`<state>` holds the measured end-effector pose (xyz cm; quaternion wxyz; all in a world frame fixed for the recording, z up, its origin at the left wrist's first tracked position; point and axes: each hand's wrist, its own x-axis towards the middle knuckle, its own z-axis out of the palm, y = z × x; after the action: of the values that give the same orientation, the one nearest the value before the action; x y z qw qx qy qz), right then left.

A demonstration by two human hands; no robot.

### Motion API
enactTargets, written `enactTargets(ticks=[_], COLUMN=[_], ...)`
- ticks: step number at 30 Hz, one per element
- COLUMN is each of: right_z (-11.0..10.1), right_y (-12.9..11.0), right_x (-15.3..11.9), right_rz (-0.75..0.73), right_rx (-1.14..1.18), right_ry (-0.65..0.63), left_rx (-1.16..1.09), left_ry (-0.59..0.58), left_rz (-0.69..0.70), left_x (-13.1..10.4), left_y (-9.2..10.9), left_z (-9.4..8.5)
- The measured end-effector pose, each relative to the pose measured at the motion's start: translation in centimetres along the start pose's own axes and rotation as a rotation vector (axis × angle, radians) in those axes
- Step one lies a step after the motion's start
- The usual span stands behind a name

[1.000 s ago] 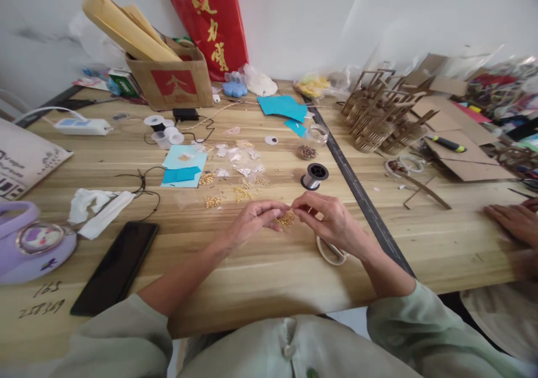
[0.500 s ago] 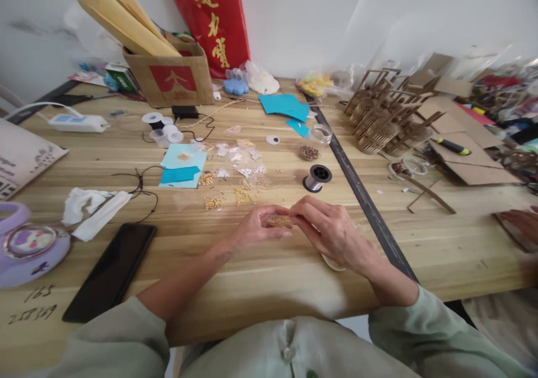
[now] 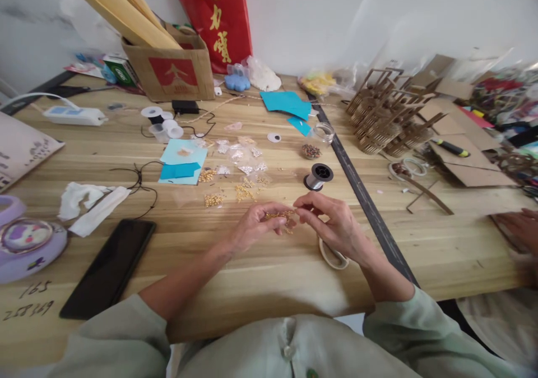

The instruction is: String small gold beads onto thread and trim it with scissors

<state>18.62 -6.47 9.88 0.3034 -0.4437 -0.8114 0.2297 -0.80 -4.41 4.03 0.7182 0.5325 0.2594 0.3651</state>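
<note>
My left hand (image 3: 254,225) is closed around a small bunch of gold beads (image 3: 281,215), which shows between thumb and fingers. Some of the beads hang below its fingertips. Close beside it, my right hand (image 3: 332,224) pinches thumb and forefinger together at the beads' right end; whatever lies in that pinch is too small to make out. Beneath the right wrist a whitish loop (image 3: 334,259) lies on the table, partly covered. Beyond the hands are loose gold beads (image 3: 244,193), a small bag of gold beads (image 3: 213,200) and a spool of thin silvery wire (image 3: 318,177).
A black phone (image 3: 108,268) and crumpled white tissue (image 3: 84,204) lie to the left. Small bags of silvery pieces (image 3: 247,156) sit mid-table near a dish of brown beads (image 3: 311,151). Wooden baskets (image 3: 378,114) stand right. Another person's hand (image 3: 521,226) rests at the right edge.
My right hand has shifted slightly right and turned, its fingers more arched. More of the gold beads and the whitish loop now show. The view has shifted slightly.
</note>
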Motion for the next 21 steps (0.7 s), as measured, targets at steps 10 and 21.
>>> enactTargets(ticks=[10,21], right_z=[-2.0,0.6], right_y=[3.3,4.2], right_x=[-7.6,-10.8], right_rz=[0.216,0.278], right_rx=[-0.566,-0.972], right_ry=[-0.121,-0.266], left_rx=[-0.199,-0.241], left_ry=[0.128,0.154], left_rz=[-0.072,-0.028], left_x=[0.1,0.3], left_y=[-0.4,-0.8], left_z=[-1.4,-1.9])
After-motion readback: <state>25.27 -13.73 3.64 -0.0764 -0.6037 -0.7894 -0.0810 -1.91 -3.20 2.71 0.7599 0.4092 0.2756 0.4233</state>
